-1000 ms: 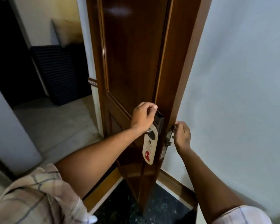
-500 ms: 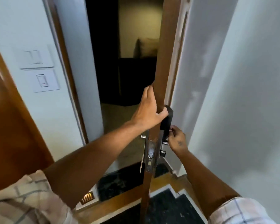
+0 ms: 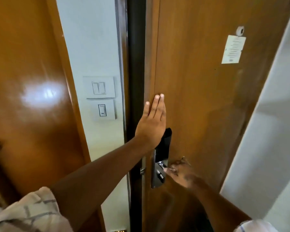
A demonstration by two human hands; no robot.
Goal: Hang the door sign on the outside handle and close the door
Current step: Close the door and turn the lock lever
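My left hand [image 3: 151,126] flat on the door [image 3: 199,97] edge, fingers [image 3: 157,106] straight and together, right hand [image 3: 181,173] blurred, curled around the handle [image 3: 161,164].

The left hand [image 3: 151,126] presses flat on the door [image 3: 199,97] (nearly shut); the right hand [image 3: 182,173] grasps the inside handle [image 3: 161,164].

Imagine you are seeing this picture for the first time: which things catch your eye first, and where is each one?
The left hand lies flat, fingers up, on the edge of the brown door at the centre, beside a dark gap that shows the door is not fully shut. Below it, the right hand is at the metal lock plate. A white paper notice is stuck high on the door, upper right.
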